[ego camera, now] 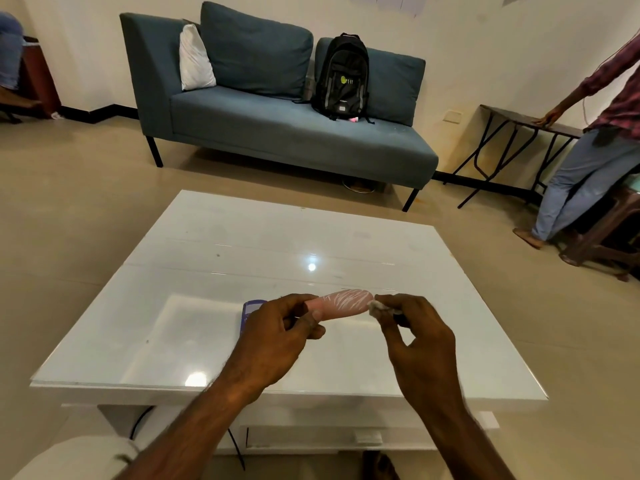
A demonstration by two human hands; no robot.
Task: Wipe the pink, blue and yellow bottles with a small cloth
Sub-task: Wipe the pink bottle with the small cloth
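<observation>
**A:** State?

**B:** Pink bottle [343, 303] is held level just above the surface [242, 244], near the front edge. Its left end is pinched by the left grip [277, 327]. The cloth [375, 306] is pinched in the right grip [412, 327] and pressed to the bottle's right end.

**A:** How is the wipe best done?

**B:** Judgement only:
- Cloth should be drawn along the length with light pressure.
- Bottle should be rolled between the left fingers so every side is reached.
- A firm pinch is needed on the left, since the glossy skin likely slips.
- The end under the left fingers is missed unless the bottle is regripped.

**A:** What can't be made out?

**B:**
- Blue bottle [252, 308] stands on the surface, mostly hidden behind the left grip. Only a corner is shown.
- Yellow bottle isn't seen anywhere.
- Cloth is mostly buried in the fingers, so only a tuft is visible.
- A dark bit under the right grip can't be identified.
- The pink bottle's cap end is covered, so which end it is can't be told.
</observation>
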